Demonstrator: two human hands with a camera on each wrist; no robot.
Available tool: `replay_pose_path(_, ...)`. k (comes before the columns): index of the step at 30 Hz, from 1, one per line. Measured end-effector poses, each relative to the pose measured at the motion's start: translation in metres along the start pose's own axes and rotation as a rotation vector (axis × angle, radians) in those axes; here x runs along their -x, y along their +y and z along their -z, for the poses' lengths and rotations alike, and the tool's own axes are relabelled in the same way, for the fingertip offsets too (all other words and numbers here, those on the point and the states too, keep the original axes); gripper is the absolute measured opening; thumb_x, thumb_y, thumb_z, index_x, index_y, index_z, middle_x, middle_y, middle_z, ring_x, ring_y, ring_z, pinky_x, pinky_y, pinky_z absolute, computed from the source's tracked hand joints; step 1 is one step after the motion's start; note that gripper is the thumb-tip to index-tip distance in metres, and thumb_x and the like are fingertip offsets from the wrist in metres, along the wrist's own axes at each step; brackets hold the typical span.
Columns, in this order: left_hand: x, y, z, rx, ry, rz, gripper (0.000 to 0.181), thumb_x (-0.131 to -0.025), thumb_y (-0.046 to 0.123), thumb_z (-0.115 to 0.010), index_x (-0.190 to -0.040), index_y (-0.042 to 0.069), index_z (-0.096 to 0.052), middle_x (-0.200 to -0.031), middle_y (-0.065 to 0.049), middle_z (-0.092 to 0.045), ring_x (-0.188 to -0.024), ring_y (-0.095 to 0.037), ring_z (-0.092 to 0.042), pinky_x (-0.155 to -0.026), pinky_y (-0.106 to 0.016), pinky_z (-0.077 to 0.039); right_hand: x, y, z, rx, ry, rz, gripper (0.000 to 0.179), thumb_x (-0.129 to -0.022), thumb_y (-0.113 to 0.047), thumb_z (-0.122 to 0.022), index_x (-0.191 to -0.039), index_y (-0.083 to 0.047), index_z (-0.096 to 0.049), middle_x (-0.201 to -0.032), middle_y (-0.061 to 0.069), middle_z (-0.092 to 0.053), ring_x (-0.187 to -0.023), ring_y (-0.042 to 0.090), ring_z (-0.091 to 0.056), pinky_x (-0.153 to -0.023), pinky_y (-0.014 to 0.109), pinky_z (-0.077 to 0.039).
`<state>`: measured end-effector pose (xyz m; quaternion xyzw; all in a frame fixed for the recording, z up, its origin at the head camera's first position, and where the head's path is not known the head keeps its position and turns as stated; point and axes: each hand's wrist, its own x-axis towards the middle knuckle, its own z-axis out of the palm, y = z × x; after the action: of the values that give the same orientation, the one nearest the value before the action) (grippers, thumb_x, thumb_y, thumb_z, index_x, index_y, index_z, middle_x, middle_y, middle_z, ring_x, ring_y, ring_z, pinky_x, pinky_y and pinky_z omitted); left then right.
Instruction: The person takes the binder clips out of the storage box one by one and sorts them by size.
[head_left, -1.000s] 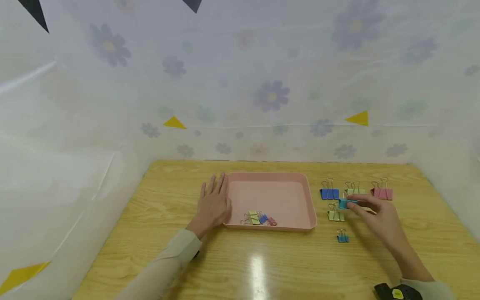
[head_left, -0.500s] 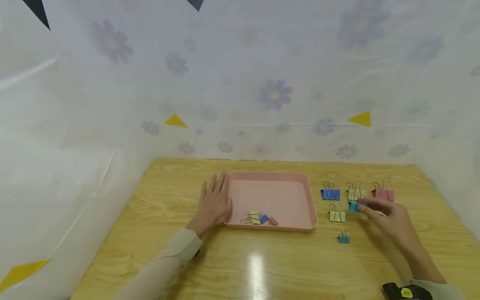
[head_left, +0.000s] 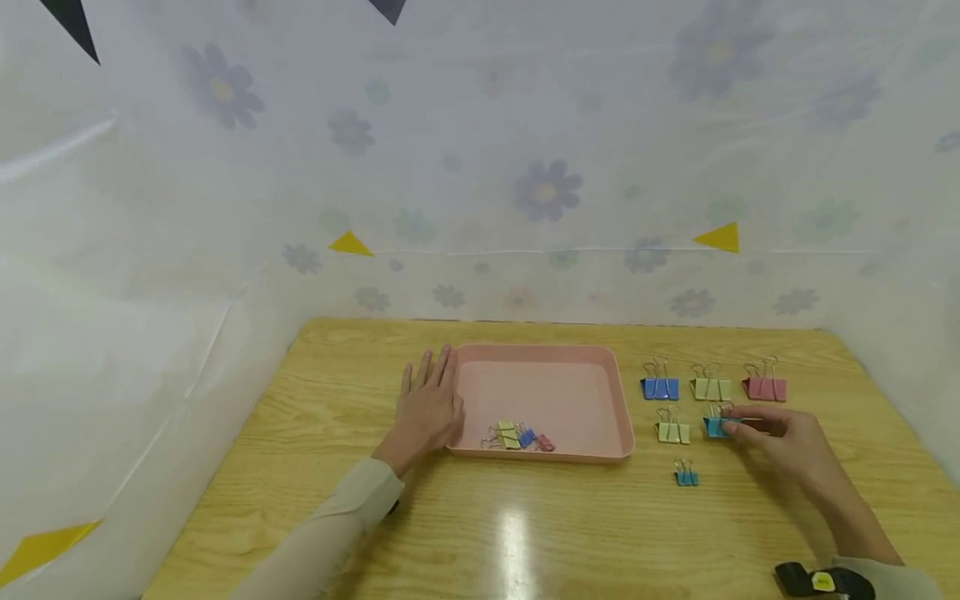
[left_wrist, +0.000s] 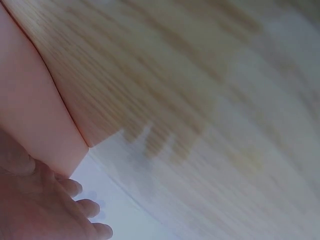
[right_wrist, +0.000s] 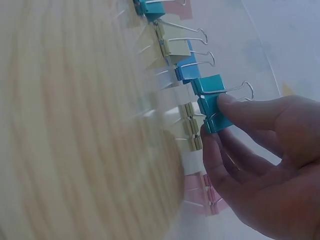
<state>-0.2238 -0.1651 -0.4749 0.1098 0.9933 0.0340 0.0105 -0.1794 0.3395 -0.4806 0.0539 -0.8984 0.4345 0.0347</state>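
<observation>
My right hand [head_left: 783, 437] pinches a teal binder clip [right_wrist: 212, 102] between thumb and fingers, its wire handles pointing up in the head view. In that view the clip sits right of a pale yellow binder clip [head_left: 672, 432] and in front of another yellow one [head_left: 711, 388]. My left hand [head_left: 427, 408] lies with straight fingers against the left side of the pink tray [head_left: 540, 355]. In the left wrist view, the left hand's fingers [left_wrist: 89, 207] stretch out along the tray's outer wall. Several small clips, one of them a yellow clip [head_left: 507, 435], lie in the tray's front part.
A blue binder clip [head_left: 660, 389] and a pink binder clip [head_left: 766, 388] stand at the ends of the back row. Nearer the front is a small teal clip [head_left: 686, 477]. The wooden table [head_left: 375, 337] backs onto a flower-patterned sheet [head_left: 480, 167].
My right hand has carried the teal binder clip rightward, then nearer and down, from beside the front yellow clip to its right. The left hand stays at the tray.
</observation>
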Motion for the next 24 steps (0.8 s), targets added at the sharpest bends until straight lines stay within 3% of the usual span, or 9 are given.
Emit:
replay_pose_path(9, 0.0004, 0.0008, 0.0015, 0.002, 0.005, 0.010, 0.064, -0.109, 0.030, -0.027, -0.166, 0.008, -0.008, -0.172, -0.008, -0.009, -0.157, -0.034, -0.007, -0.124, -0.058, -0.007, 0.0008, 0.0088, 0.0018, 0.032, -0.023, -0.039, 0.033, -0.096, -0.023, -0.075, -0.115, 0.004, -0.076, -0.099, -0.009, -0.077, -0.087, -0.014, -0.060, -0.072, 0.006, -0.045)
replay_pose_path(19, 0.0003, 0.0018, 0.0035, 0.006, 0.004, 0.003, 0.064, -0.109, 0.029, -0.028, -0.166, 0.007, -0.009, -0.172, -0.009, -0.010, -0.157, -0.035, -0.009, -0.124, -0.058, -0.008, 0.0006, 0.0105, 0.0036, 0.040, -0.031, -0.052, 0.029, -0.097, -0.023, -0.074, -0.112, 0.002, -0.077, -0.098, -0.010, -0.075, -0.087, -0.014, -0.058, -0.071, 0.010, -0.048)
replay_pose_path(24, 0.0010, 0.0015, 0.0038, 0.009, -0.001, 0.000, 0.064, -0.109, 0.028, -0.028, -0.166, 0.006, -0.009, -0.172, -0.009, -0.010, -0.157, -0.036, -0.009, -0.123, -0.059, -0.008, -0.0008, 0.0108, 0.0020, 0.047, -0.030, -0.048, 0.029, -0.096, -0.022, -0.075, -0.112, 0.003, -0.077, -0.099, -0.005, -0.076, -0.087, -0.016, -0.058, -0.070, 0.010, -0.050)
